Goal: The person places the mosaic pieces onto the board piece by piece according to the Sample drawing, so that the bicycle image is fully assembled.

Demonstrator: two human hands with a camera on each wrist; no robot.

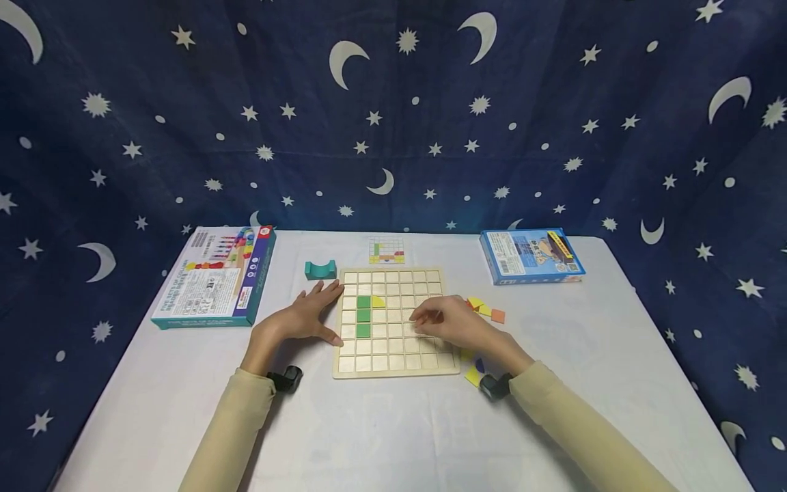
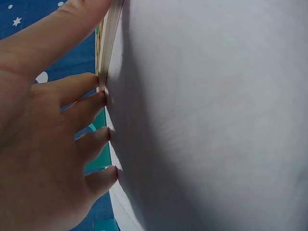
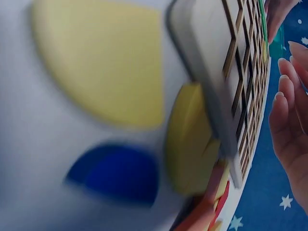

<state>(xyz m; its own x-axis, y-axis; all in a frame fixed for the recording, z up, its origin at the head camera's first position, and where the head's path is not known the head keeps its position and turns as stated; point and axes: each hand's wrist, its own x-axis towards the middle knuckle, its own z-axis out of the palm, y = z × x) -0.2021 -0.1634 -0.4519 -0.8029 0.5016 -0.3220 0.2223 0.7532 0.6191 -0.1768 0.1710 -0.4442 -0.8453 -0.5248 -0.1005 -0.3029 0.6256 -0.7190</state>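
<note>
A wooden grid board (image 1: pixel 393 348) lies mid-table. Several small tiles sit in its cells: a column of green squares (image 1: pixel 363 316) and a yellow quarter-circle (image 1: pixel 378 302) beside the top one. My left hand (image 1: pixel 301 318) rests against the board's left edge, thumb and fingers spread; the left wrist view shows fingertips touching that edge. Above the board's right half hovers my right hand (image 1: pixel 451 320), fingers loosely bent. No piece shows at its fingertips in the head or right wrist view. Beneath the right wrist lie loose pieces, among them a blue rounded piece (image 3: pixel 120 173) and a yellow rounded piece (image 3: pixel 106 62).
A pattern card (image 1: pixel 387 251) lies behind the board, with a teal arched block (image 1: pixel 320 270) near its back left corner. One game box (image 1: pixel 215 277) stands at left, a blue box (image 1: pixel 531 256) at right. An orange square (image 1: pixel 498 316) lies among yellow pieces.
</note>
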